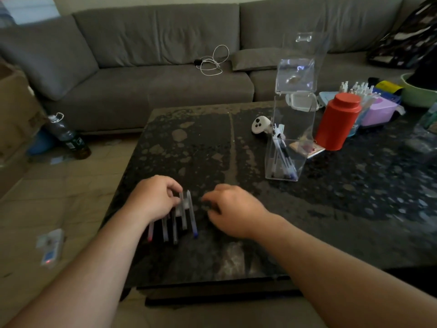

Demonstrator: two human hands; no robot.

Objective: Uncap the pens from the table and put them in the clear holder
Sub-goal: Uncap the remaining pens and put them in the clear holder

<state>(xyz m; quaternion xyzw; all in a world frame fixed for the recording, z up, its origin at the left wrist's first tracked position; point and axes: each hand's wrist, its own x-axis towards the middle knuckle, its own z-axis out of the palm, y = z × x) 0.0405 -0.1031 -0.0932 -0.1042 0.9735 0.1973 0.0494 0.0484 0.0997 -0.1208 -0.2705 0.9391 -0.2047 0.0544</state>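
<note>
While gripping pens [179, 218]: hands [156, 197] (L only).

Dark speckled table [331, 209]: pens [179, 223], clear holder [287, 147], red canister [338, 121], white controller [260, 125].

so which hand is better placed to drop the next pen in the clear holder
Probably the right hand. The clear holder stands on its side of the table, further back, while the left hand is on the row of pens and would have to cross over.
</note>
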